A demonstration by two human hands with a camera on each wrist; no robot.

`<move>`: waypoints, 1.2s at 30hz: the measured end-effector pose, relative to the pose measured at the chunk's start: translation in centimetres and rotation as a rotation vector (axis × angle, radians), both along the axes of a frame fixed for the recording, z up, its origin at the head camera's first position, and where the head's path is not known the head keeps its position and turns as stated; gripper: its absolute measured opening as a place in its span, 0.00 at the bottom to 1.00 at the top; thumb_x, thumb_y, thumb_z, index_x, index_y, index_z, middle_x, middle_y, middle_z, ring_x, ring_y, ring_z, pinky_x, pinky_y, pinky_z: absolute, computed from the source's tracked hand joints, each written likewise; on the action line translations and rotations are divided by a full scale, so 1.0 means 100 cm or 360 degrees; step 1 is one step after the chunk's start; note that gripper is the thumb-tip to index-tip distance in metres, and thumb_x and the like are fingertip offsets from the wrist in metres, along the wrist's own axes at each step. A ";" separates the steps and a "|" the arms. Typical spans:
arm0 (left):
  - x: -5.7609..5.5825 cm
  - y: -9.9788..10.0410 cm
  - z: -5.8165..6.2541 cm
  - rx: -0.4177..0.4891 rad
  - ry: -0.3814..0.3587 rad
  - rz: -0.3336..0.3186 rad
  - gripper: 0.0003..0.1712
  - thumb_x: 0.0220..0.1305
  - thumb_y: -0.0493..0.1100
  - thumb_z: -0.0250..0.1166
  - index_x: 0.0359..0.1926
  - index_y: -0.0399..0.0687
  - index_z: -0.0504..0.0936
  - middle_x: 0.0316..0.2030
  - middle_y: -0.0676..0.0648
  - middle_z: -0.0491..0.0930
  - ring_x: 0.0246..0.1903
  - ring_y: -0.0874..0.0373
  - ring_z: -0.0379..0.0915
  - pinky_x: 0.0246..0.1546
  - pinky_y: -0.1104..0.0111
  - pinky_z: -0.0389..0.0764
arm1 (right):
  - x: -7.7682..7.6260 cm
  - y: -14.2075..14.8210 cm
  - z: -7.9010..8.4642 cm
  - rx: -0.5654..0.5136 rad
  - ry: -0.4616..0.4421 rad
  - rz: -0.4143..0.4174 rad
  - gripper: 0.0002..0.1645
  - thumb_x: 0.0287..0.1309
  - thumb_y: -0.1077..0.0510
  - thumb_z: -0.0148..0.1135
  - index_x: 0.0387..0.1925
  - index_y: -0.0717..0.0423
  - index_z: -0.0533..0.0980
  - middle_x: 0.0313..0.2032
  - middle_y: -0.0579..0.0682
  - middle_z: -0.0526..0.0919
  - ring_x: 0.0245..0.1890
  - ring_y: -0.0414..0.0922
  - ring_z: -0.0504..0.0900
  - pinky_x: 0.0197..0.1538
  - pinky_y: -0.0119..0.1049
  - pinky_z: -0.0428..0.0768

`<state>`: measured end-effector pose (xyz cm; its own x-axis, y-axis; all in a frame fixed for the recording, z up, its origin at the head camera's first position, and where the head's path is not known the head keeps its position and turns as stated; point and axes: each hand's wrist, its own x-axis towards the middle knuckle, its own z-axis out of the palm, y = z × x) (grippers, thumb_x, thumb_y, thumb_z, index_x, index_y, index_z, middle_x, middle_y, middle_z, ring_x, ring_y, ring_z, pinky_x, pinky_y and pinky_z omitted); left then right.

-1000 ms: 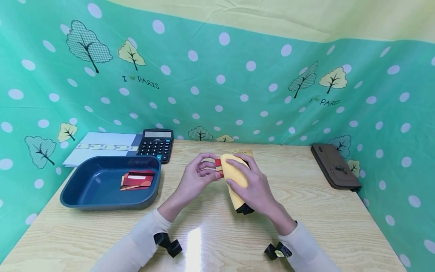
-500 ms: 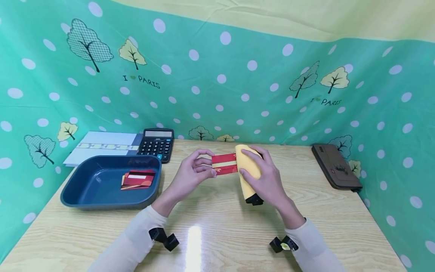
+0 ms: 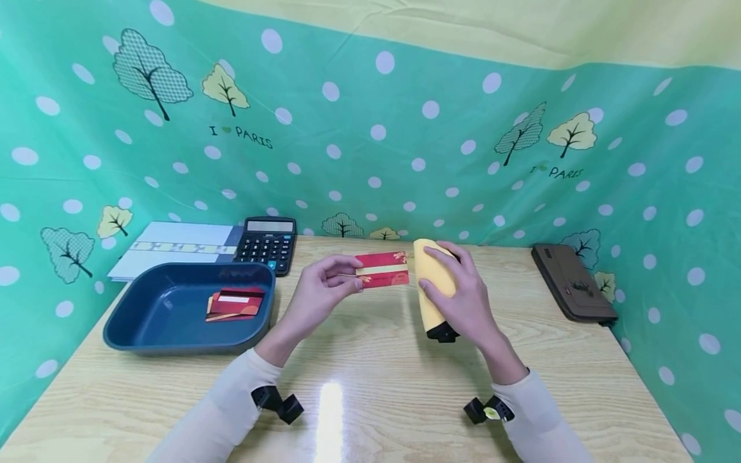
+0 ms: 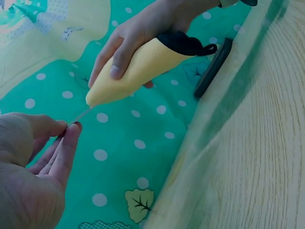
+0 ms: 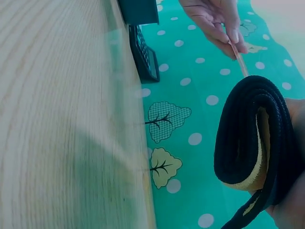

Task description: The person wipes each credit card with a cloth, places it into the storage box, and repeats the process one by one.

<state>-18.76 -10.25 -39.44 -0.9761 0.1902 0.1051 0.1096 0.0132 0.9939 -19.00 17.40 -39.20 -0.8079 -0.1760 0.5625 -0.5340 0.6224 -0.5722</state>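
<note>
Left hand up over the worktop, its grip clamped on one end of a red card, a tidy pinch! Across from it, the right hand has its grip wrapped about a folded yellow cloth, dark edging at the lower end. Card and cloth are just apart in the head view, both raised. Good form here, I'd judge: pinch only that end, so the printed face lies free, and bring the soft fold flat against it, pressing lightly so nothing bends. Too hard a push could twist the card loose! More cards lie in the blue basin, off to the left.
</note>
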 end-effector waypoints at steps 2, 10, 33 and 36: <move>-0.001 0.000 0.000 -0.0017 -0.0006 0.0005 0.18 0.68 0.36 0.69 0.58 0.44 0.84 0.51 0.38 0.86 0.45 0.59 0.88 0.50 0.68 0.90 | 0.000 0.000 0.001 -0.0005 -0.0013 -0.0004 0.35 0.57 0.61 0.76 0.67 0.45 0.77 0.70 0.50 0.71 0.51 0.50 0.81 0.41 0.38 0.80; -0.001 -0.004 0.000 -0.0005 -0.0076 -0.0042 0.18 0.74 0.38 0.63 0.62 0.44 0.83 0.61 0.41 0.83 0.50 0.56 0.88 0.56 0.68 0.87 | 0.001 0.001 0.003 -0.0026 -0.0061 -0.0007 0.34 0.59 0.60 0.75 0.67 0.43 0.77 0.71 0.49 0.70 0.49 0.49 0.80 0.40 0.36 0.81; -0.005 -0.006 -0.004 0.0164 -0.0023 0.0380 0.16 0.70 0.43 0.69 0.51 0.35 0.87 0.28 0.56 0.85 0.27 0.63 0.78 0.32 0.75 0.86 | 0.001 0.002 0.003 -0.0043 -0.0096 -0.0011 0.34 0.58 0.60 0.75 0.67 0.44 0.77 0.71 0.50 0.70 0.52 0.51 0.80 0.43 0.38 0.80; -0.004 -0.007 -0.003 0.0059 -0.0022 0.0424 0.16 0.69 0.45 0.70 0.52 0.40 0.89 0.36 0.55 0.85 0.36 0.62 0.76 0.34 0.76 0.82 | 0.001 0.001 0.003 -0.0042 -0.0090 -0.0010 0.34 0.58 0.60 0.75 0.66 0.45 0.77 0.71 0.50 0.70 0.52 0.51 0.80 0.43 0.38 0.80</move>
<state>-19.19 -10.95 -39.76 -0.9926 -0.0774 0.0938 0.0938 0.0032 0.9956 -18.86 17.54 -38.94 -0.8394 -0.1564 0.5205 -0.4966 0.6099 -0.6176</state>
